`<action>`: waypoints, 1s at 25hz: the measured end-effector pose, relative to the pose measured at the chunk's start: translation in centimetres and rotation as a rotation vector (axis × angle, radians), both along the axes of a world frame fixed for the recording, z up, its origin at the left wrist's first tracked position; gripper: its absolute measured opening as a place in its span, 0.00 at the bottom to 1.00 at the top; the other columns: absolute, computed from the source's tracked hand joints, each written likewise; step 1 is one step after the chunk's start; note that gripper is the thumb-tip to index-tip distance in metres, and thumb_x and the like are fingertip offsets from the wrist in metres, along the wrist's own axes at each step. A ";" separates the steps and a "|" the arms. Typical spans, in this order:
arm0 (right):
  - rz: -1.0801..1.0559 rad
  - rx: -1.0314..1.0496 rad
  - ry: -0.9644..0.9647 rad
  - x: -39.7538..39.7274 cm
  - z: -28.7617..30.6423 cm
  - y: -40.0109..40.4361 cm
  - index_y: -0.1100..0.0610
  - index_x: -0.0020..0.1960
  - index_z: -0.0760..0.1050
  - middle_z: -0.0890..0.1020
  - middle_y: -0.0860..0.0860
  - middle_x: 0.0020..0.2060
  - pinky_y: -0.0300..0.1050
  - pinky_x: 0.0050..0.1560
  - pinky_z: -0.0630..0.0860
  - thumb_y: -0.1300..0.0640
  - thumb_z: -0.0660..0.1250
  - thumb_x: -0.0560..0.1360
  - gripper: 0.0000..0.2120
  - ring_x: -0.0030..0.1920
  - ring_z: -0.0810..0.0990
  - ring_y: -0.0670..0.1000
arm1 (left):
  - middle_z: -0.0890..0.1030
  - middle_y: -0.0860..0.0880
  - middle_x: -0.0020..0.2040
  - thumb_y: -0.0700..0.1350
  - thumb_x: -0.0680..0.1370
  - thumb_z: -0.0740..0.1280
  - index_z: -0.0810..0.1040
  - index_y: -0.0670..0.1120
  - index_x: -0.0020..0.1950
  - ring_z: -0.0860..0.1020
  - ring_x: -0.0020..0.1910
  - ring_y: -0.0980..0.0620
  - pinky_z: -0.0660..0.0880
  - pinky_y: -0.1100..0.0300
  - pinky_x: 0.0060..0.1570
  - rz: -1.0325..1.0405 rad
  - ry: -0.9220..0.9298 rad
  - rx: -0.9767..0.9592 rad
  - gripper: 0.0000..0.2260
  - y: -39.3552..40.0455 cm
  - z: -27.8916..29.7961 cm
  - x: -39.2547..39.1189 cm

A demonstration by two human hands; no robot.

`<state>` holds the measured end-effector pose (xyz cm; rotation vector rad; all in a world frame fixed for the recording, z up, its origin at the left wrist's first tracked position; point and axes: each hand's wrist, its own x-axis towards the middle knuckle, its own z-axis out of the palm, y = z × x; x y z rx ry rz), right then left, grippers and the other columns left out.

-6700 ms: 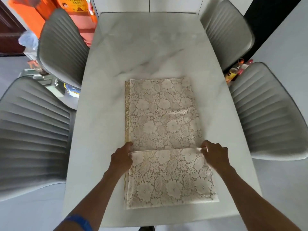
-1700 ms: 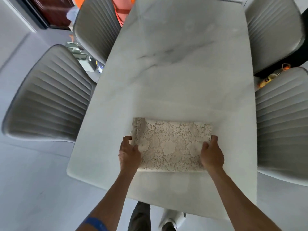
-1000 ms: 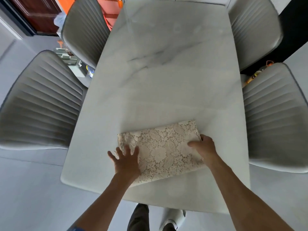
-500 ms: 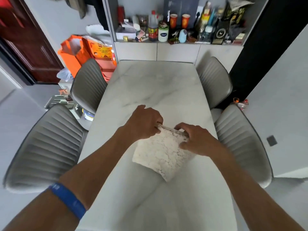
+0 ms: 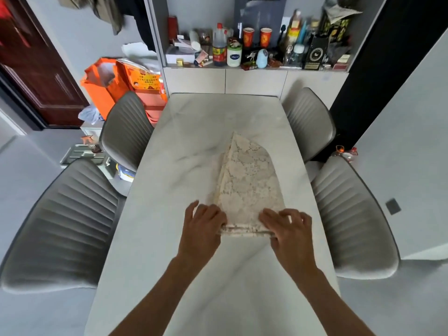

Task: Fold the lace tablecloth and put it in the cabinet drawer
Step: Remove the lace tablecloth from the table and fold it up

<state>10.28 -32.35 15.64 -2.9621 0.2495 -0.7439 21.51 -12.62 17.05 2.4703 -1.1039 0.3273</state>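
Observation:
The cream lace tablecloth is folded into a thick packet and held up over the white marble table, its far corner pointing away from me. My left hand grips the near left corner and my right hand grips the near right corner; the stacked folded edge runs between them. Beyond the table's far end stands a low white cabinet with closed fronts; no drawer is open.
Four grey ribbed chairs flank the table: near left, far left, far right, near right. The cabinet top carries bottles, cups and boxes. Orange bags sit at back left by a dark red door.
The cloth went from a long strip on the table to a small packet. Over the last second both hands lifted it off the table, and my view rose toward the cabinet.

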 end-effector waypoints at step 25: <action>-0.092 0.330 0.889 0.2 -19.6 1.2 0.41 0.78 0.52 0.44 0.47 0.80 0.54 0.74 0.57 0.43 0.62 0.76 0.34 0.79 0.49 0.55 | 0.77 0.45 0.51 0.50 0.76 0.66 0.77 0.44 0.56 0.77 0.54 0.42 0.76 0.47 0.54 0.574 1.027 0.125 0.13 -1.6 -21.3 -0.3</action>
